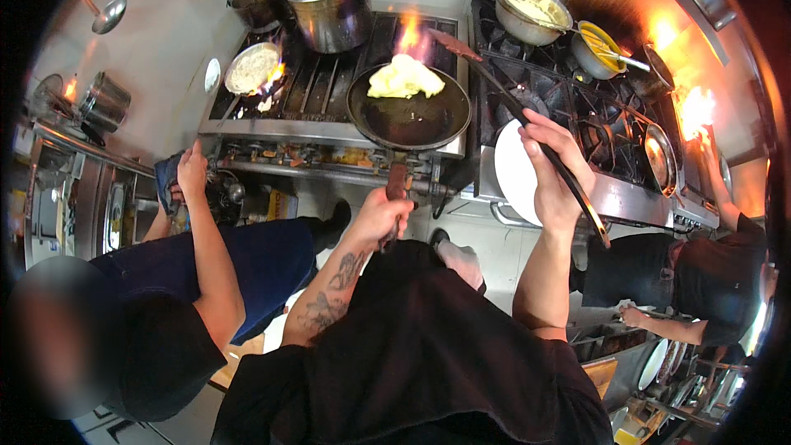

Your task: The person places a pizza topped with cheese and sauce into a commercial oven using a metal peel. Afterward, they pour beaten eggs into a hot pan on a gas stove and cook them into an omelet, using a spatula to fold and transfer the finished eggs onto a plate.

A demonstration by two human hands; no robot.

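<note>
My left hand [381,216] grips the handle of a dark frying pan [395,127] at the front of the stove. A pale yellow mass of food [406,77], perhaps egg, sits toward the pan's far side. Flame [410,31] rises just behind it. In my right hand [554,167] is the long black handle of a spatula [458,46]. Its reddish-brown blade points up and left, beyond the pan's right rim and apart from the food. Below the spatula handle, a white plate [518,173] is partly hidden by my right hand.
A tall stockpot [330,12], a smaller pot [256,6] and a flaming pan of food [252,69] stand on the stove. Two bowls [534,15] occupy the right range's back. One person [160,321] works close at left; another [686,278] stands right, near large flames [695,108].
</note>
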